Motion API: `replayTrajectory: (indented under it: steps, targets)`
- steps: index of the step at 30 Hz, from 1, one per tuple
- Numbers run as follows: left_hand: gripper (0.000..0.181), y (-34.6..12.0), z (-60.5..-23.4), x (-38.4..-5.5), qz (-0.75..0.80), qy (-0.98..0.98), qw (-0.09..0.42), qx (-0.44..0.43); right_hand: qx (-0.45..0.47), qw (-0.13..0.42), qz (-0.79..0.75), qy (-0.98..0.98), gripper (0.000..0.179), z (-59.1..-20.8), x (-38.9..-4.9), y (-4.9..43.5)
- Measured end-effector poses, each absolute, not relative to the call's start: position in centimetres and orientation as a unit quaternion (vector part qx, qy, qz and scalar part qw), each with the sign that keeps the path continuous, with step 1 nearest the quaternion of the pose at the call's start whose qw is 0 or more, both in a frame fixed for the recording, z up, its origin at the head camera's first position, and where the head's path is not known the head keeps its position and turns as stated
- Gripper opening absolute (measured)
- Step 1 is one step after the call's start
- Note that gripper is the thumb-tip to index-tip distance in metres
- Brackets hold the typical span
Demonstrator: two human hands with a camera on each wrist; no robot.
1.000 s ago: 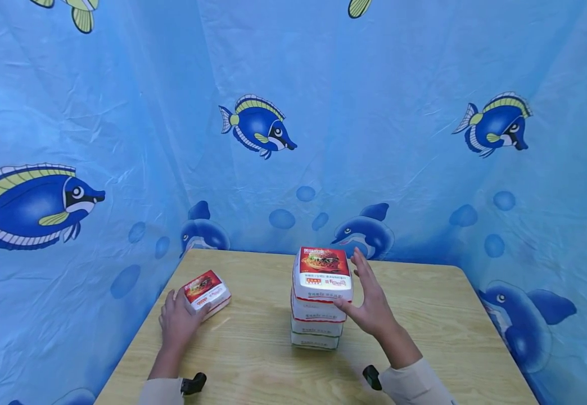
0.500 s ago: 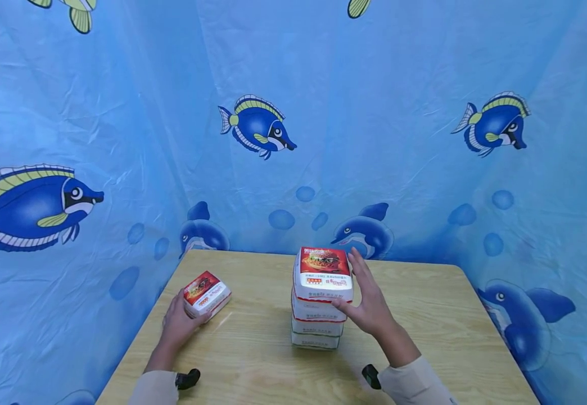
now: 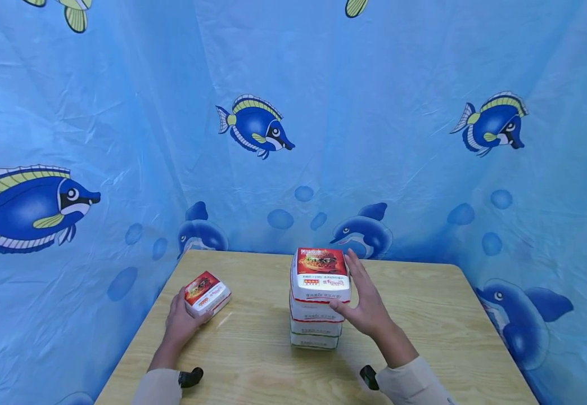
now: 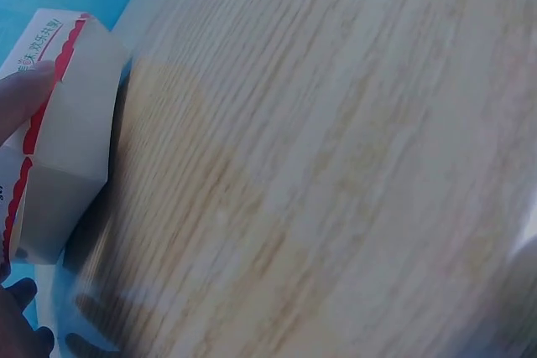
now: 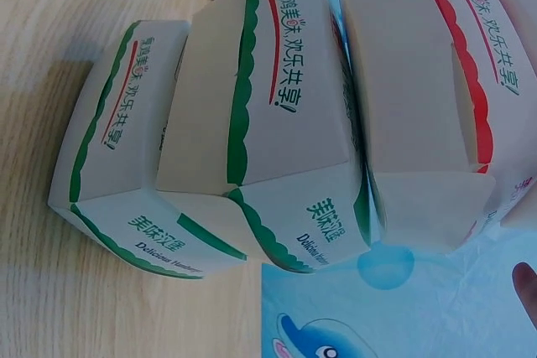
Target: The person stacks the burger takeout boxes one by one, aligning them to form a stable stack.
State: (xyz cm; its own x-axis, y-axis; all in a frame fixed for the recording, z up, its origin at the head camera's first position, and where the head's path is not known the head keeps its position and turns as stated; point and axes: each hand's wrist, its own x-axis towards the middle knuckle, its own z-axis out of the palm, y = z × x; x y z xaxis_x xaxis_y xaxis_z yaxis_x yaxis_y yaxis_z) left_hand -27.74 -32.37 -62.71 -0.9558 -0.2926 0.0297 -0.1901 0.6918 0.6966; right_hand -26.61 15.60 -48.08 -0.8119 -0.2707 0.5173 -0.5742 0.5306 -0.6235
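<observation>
At the table's left side lies a white and red burger box [image 3: 207, 293] with a burger picture on its lid. My left hand [image 3: 182, 323] grips it from the near left, fingers along its left side and thumb on its near side. In the left wrist view, a finger touches the box [image 4: 63, 115]. A stack of several burger boxes [image 3: 315, 326], red-trimmed above green-trimmed, stands near the middle. My right hand [image 3: 374, 315] is spread at the top box [image 3: 320, 275], thumb by its front corner and straight fingers along its right side.
A light wood table [image 3: 253, 360] bears the boxes. Behind and beside it hangs a blue curtain [image 3: 374, 140] printed with fish and dolphins. Black wrist cameras [image 3: 190, 377] sit by both sleeves.
My left fingers have slid from over the lid to the left side of the left box. My right hand has come slightly nearer the top box. The boxes stay nearly in place.
</observation>
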Motion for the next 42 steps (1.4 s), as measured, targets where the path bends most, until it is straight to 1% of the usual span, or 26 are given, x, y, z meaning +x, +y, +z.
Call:
replayTrajectory:
  steps: [10, 16, 23, 26, 37, 42]
  targets:
    - [0.13, -32.2, -63.2, -27.4, -0.374, -0.916, 0.064, 0.133, 0.244, 0.185, 0.417, -0.856, 0.102, -48.2, -26.5, 15.6]
    - [0.127, -32.0, -63.0, -27.5, -0.366, -0.918, 0.077, 0.13, 0.254, 0.198, 0.412, -0.852, 0.102, -48.1, -26.7, 15.7]
    - [0.126, -31.8, -63.2, -27.7, -0.372, -0.916, 0.088, 0.125, 0.255, 0.19, 0.417, -0.852, 0.102, -48.4, -26.5, 15.7]
    - [0.124, -31.7, -63.3, -28.0, -0.387, -0.909, 0.091, 0.125, 0.254, 0.194, 0.418, -0.85, 0.102, -48.4, -26.5, 15.7]
    - [0.125, -31.2, -62.7, -28.3, -0.444, -0.878, 0.088, 0.154, 0.246, 0.195, 0.413, -0.855, 0.102, -47.9, -26.4, 15.9]
    - [0.125, -31.1, -61.9, -28.3, -0.457, -0.872, 0.09, 0.15, 0.242, 0.192, 0.413, -0.857, 0.101, -48.0, -26.4, 15.9]
